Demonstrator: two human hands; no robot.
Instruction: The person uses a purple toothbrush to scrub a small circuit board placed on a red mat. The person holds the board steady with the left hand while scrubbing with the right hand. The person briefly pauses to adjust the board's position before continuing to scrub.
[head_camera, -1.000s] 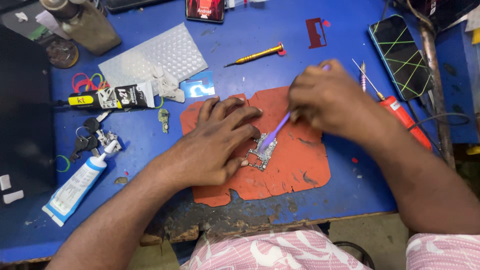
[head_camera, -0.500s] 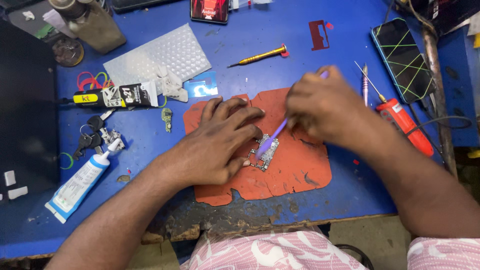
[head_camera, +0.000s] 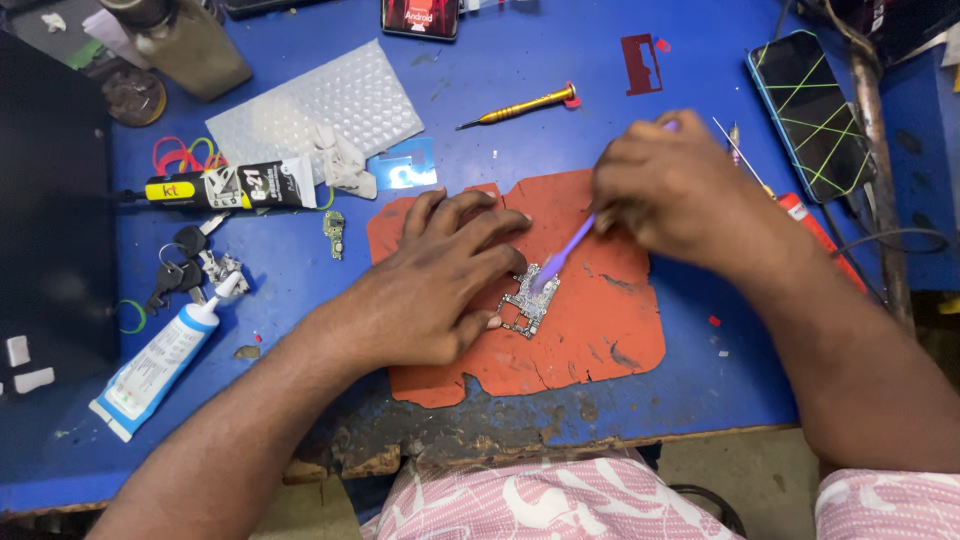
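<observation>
A small bare circuit board (head_camera: 528, 298) lies on a worn orange-red mat (head_camera: 600, 330) on the blue table. My left hand (head_camera: 440, 280) lies flat on the mat, its fingertips pressing the board's left edge. My right hand (head_camera: 672, 190) grips a purple brush (head_camera: 562, 256) whose bristled end touches the board's top. The brush's other end pokes out behind my knuckles.
A yellow screwdriver (head_camera: 522, 105), bubble wrap (head_camera: 315, 100), a black glue tube (head_camera: 225, 186), a white tube (head_camera: 160, 358) and keys (head_camera: 190, 268) lie left and behind. A phone with green-lined screen (head_camera: 812, 110) and a red-handled tool (head_camera: 815, 228) lie right. The table's front edge (head_camera: 560, 440) is chipped.
My right hand and the brush shifted slightly over the board in small strokes. My left hand stays pressed on the board.
</observation>
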